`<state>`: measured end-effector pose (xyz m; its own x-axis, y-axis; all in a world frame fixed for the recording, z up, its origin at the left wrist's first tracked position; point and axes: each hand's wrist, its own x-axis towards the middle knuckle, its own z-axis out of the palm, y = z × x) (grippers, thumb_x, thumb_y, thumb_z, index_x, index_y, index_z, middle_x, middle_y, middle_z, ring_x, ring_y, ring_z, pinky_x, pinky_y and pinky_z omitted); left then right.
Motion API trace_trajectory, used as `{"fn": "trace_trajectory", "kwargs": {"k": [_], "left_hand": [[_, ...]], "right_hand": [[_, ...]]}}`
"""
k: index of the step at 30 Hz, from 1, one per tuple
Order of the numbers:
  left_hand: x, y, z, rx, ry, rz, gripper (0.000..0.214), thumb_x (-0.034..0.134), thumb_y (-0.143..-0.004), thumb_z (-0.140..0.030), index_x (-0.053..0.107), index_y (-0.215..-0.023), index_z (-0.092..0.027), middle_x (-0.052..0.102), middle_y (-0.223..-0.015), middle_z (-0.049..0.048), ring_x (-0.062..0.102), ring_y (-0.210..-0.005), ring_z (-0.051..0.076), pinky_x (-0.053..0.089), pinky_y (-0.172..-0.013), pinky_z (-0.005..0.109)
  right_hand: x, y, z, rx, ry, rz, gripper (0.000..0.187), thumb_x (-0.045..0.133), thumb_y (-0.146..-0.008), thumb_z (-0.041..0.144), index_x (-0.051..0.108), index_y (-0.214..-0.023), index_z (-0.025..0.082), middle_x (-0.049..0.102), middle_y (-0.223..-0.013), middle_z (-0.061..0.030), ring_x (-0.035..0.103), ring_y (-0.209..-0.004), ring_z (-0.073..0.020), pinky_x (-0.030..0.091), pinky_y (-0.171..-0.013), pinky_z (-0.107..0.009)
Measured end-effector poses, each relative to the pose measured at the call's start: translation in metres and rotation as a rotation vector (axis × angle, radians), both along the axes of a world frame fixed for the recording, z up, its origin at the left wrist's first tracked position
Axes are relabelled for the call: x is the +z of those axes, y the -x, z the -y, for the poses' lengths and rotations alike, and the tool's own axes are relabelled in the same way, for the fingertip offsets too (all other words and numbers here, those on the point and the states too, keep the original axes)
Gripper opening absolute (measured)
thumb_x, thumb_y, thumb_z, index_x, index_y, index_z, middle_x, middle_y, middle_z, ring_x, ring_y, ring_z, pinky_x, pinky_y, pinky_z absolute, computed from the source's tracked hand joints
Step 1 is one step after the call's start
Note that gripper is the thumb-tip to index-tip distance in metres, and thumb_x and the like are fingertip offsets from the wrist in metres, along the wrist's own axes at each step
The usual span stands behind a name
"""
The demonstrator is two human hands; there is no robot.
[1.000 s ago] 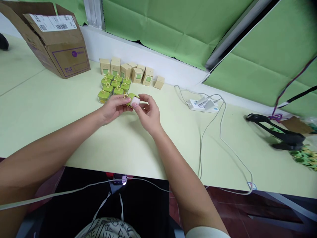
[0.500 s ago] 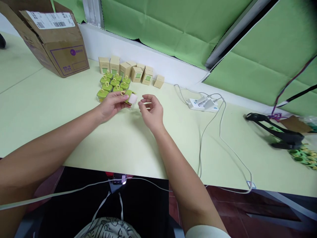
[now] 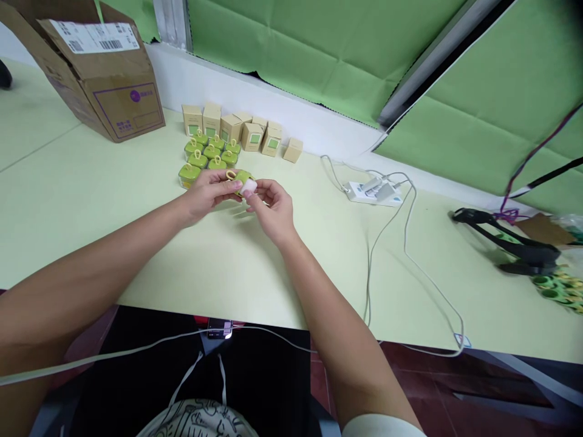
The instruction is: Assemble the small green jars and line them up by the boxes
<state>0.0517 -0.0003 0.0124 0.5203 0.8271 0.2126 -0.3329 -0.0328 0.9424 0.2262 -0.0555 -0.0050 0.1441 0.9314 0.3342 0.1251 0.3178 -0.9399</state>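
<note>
While the left hand [image 3: 204, 195] grips the green container [image 3: 244, 176] over the counter [image 3: 191, 261], the right hand [image 3: 276, 213] pinches its white end [image 3: 249, 186], both grips closed; it's likely light and stiff, best held by its sides.

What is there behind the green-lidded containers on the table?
Small cardboard boxes stand behind the green-lidded containers, which partly cover some boxes' lower edges; whatever lies there is hidden.
</note>
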Motion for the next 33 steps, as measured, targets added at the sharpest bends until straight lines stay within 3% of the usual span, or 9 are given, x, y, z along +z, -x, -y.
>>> {"fn": "trace_trajectory", "kwargs": {"k": [6,16,22,33], "left_hand": [[0.0011,-0.0012,0.0001,0.006,-0.022,0.011,0.036,0.095,-0.074,-0.047,0.083,-0.090,-0.018,0.078,-0.096,0.0084,0.074,-0.094,0.023,0.061,-0.083,0.033],[-0.0024,-0.0013,-0.0039,0.060,-0.065,-0.060,0.048,0.098,-0.069,-0.050,0.084,-0.101,-0.018,0.079,-0.101,0.0080,0.073,-0.095,0.023,0.060,-0.084,0.033],[-0.0024,-0.0018,-0.0032,0.031,0.013,-0.014,0.040,0.097,-0.071,-0.047,0.083,-0.090,-0.015,0.077,-0.095,0.0075,0.072,-0.091,0.020,0.060,-0.086,0.034],[0.0002,-0.0019,-0.0016,0.051,0.090,-0.013,0.042,0.099,-0.067,-0.047,0.082,-0.088,-0.014,0.078,-0.095,0.0081,0.072,-0.089,0.020,0.061,-0.087,0.034]], "right_hand": [[0.0006,-0.0054,-0.0029,0.047,0.021,-0.012,0.055,0.083,-0.079,0.069,0.068,-0.106,0.023,0.077,-0.100,-0.0037,0.071,-0.079,-0.0148,0.065,-0.067,-0.030],[0.0011,-0.0054,-0.0020,0.060,0.089,-0.089,0.055,0.089,-0.074,0.061,0.067,-0.108,0.024,0.078,-0.102,-0.0027,0.070,-0.079,-0.0139,0.063,-0.063,-0.026],[0.0065,-0.0046,0.0014,0.069,0.114,-0.120,0.053,0.090,-0.073,0.061,0.070,-0.105,0.024,0.078,-0.102,-0.0034,0.071,-0.083,-0.0160,0.063,-0.064,-0.027],[0.0081,-0.0107,0.0017,0.133,0.119,-0.093,0.055,0.087,-0.075,0.063,0.075,-0.113,0.025,0.080,-0.104,-0.0041,0.071,-0.086,-0.0180,0.063,-0.066,-0.031]]}}
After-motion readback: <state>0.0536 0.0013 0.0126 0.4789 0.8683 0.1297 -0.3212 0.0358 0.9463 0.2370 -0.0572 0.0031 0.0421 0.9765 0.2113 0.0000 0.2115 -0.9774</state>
